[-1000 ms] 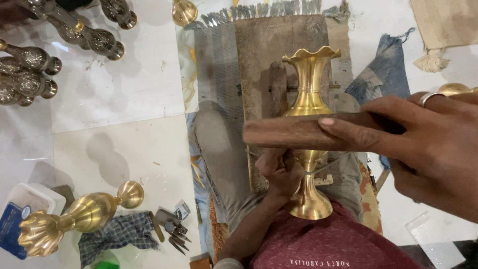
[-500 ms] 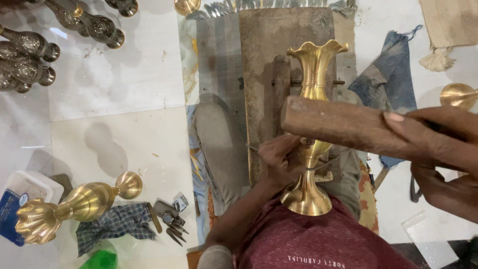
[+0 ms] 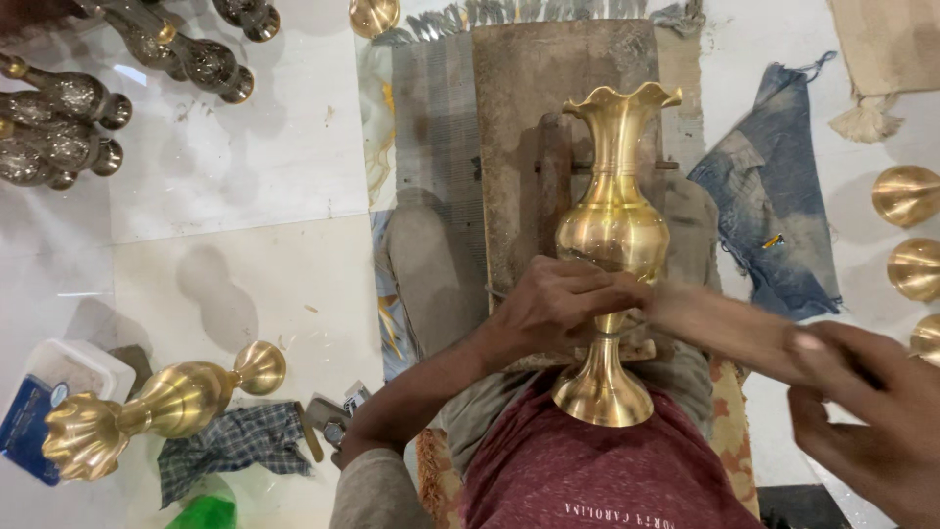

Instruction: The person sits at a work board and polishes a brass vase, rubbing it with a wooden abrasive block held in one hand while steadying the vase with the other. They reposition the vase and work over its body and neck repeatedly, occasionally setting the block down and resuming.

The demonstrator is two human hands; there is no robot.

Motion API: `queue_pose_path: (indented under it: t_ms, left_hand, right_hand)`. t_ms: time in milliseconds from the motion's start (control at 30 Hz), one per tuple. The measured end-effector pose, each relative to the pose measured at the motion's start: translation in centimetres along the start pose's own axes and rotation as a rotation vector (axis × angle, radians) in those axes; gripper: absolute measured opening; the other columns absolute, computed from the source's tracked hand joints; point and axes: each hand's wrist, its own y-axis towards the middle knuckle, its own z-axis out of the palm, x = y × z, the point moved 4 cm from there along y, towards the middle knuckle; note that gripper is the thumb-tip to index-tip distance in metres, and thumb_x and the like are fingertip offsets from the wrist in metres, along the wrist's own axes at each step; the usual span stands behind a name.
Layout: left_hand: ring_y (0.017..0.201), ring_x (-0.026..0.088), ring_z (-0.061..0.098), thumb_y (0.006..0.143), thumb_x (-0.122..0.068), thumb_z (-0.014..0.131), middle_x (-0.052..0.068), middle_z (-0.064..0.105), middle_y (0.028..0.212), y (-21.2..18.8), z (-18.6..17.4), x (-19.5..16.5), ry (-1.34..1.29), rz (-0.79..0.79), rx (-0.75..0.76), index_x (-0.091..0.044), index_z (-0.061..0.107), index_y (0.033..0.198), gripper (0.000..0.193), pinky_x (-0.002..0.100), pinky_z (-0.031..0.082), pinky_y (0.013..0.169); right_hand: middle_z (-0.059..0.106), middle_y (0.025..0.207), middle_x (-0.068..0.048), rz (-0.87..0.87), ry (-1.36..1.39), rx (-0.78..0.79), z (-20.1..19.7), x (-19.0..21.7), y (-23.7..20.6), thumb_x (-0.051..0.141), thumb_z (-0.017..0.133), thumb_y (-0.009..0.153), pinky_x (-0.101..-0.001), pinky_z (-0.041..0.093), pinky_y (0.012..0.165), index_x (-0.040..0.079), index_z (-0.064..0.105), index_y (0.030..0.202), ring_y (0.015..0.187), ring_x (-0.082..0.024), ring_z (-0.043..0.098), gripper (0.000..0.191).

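Note:
A polished brass vase (image 3: pixel 613 231) with a frilled mouth lies lengthwise over my lap, its round foot toward my chest. My left hand (image 3: pixel 563 304) grips the vase at the narrow neck between belly and foot. My right hand (image 3: pixel 871 421) at the lower right holds a thick wooden stick (image 3: pixel 720 328), blurred with motion, its far end meeting the vase's stem beside my left fingers. Under the vase runs a worn wooden board (image 3: pixel 534 118) with an upright wooden peg.
A second brass vase (image 3: pixel 147 407) lies on the white tile floor at lower left beside a checked rag (image 3: pixel 230 451) and pliers (image 3: pixel 328 421). Dark unpolished vases (image 3: pixel 69 108) cluster at upper left. Brass bowls (image 3: pixel 906 230) sit at right, a blue denim cloth (image 3: pixel 774 216) near them.
My right hand has swung the wooden stick down from across the vase's neck to its stem near the foot. The left hand keeps its grip.

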Motion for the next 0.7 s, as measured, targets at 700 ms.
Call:
queue_pose_path:
  t_ms: [700]
  left_hand:
    - [0.088,0.018,0.08,0.083,0.014,0.056,0.007,0.078,0.111,-0.9,0.2,3.1,-0.085,-0.084,-0.08,-0.013,0.072,0.127,0.054,0.031,0.066,0.072]
  right_hand:
    - [0.072,0.13,-0.017,0.383,0.582,-0.269,4.4,0.1,0.5,-0.005,0.075,0.077,-0.0247,0.055,0.085,0.006,0.067,0.141,0.103,-0.015,0.068,0.066]
